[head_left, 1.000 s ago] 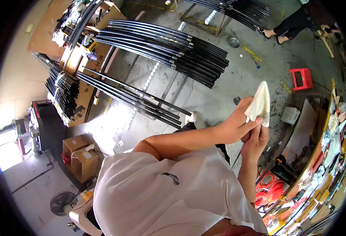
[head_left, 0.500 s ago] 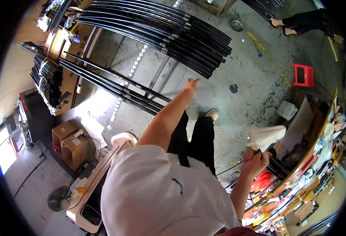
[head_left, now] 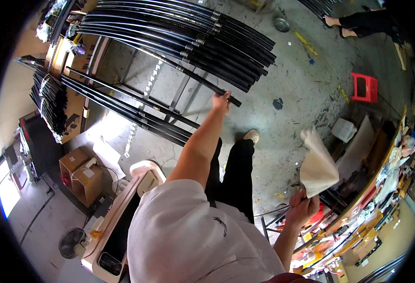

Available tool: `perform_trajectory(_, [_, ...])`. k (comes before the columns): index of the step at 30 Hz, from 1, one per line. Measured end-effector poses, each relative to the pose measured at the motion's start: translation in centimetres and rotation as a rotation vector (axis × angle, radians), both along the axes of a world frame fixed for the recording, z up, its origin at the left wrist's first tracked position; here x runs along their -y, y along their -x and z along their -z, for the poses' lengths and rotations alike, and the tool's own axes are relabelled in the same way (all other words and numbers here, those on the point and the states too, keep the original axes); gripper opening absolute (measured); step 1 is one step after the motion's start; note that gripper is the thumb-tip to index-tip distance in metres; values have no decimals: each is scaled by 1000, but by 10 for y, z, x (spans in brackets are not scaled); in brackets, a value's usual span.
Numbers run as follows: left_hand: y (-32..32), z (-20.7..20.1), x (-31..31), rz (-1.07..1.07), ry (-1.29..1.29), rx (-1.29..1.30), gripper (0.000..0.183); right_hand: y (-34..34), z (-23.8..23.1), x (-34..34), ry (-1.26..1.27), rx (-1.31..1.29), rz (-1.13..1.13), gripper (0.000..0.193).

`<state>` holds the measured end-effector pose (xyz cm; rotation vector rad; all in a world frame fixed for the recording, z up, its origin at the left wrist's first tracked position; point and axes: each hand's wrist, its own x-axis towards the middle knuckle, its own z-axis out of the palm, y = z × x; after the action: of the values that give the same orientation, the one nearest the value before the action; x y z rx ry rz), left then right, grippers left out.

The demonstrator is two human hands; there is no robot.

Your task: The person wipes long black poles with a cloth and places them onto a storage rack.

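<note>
My left hand (head_left: 221, 102) is closed around a black pole (head_left: 195, 77) near its near end, a little apart from a row of similar black poles (head_left: 170, 33). That row lies side by side on a rack. On the right, my right hand (head_left: 302, 209) is closed on a cream-white cloth (head_left: 319, 170), which fans out above the fingers and is partly blurred. Several more black poles (head_left: 144, 119) lie to the left of my left forearm, their near ends hidden behind it.
At right stand a red plastic stool (head_left: 364, 87) and a white container (head_left: 344, 129). A cluttered workbench (head_left: 358, 212) curves along the right side. Cardboard boxes (head_left: 80, 172) and a fan (head_left: 70, 243) are at lower left. Another person's legs (head_left: 363, 23) show at upper right.
My left hand, empty before, has taken hold of a pole, which has come away from the row toward me. The cloth in my right hand has swung upright.
</note>
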<state>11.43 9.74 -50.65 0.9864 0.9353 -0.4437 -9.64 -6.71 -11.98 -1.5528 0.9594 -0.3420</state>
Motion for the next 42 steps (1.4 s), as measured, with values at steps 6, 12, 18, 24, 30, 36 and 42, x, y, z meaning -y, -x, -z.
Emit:
perform_trajectory(6, [60,-125,-26,-168,324,258,21,5,12,-2,51,-14,-30,25])
perform_trajectory(12, [82,-291,-48,-117,391,482,16,-7,-9,-33,32,68,-17,25])
perform_trajectory(18, [41,-436,-51,-78,521,921,31,2,-27,-49,90,48,-181,20])
perform_trajectory(24, [31,-509,-29,25,656,1025,28,-5,-49,-66,147,168,-263,17])
perform_trajectory(30, [46,-523,-22,172,740,1021,31,-8,-65,-70,317,231,-315,16])
perform_trajectory(36, [62,-529,-13,315,686,1029,39,-6,-68,-73,444,214,-308,14])
perform_trajectory(42, [95,-521,-4,460,475,1146,49,-27,-92,-86,181,170,-260,32])
